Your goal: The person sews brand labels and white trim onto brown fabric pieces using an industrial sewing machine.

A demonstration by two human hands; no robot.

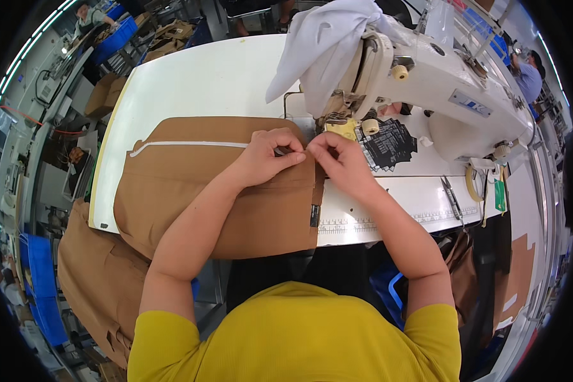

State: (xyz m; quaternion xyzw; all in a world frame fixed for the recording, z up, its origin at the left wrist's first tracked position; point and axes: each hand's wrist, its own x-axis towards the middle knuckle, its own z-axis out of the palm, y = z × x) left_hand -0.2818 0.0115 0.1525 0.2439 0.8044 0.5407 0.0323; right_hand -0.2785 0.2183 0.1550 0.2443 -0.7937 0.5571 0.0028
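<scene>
Your brown cloth (223, 197) lies on the white table (216, 76), in front of you and a bit to your left. Its right edge is near the needle end of the white sewing machine (439, 89). A thin white strip (184, 144) runs along the far part of the cloth, up to your left wrist. A small dark tag (315, 215) sits at the cloth's right edge, near you.

Your left hand (277, 151) rests on the cloth, with its fingers curled and its thumb tip close to them. Your right hand (340, 159) is just beside it, at the cloth's edge, with its thumb and finger bent close. Both hands look narrow, but I can't tell if their tips pinch the cloth.

A white rag (318, 51) hangs over the machine. Black labels (389, 145) lie in a messy pile past your right hand. To your right are 1 pair of small snips (451, 197) and 1 roll of tape (473, 184). More brown cloth (95, 280) hangs low on your left.
</scene>
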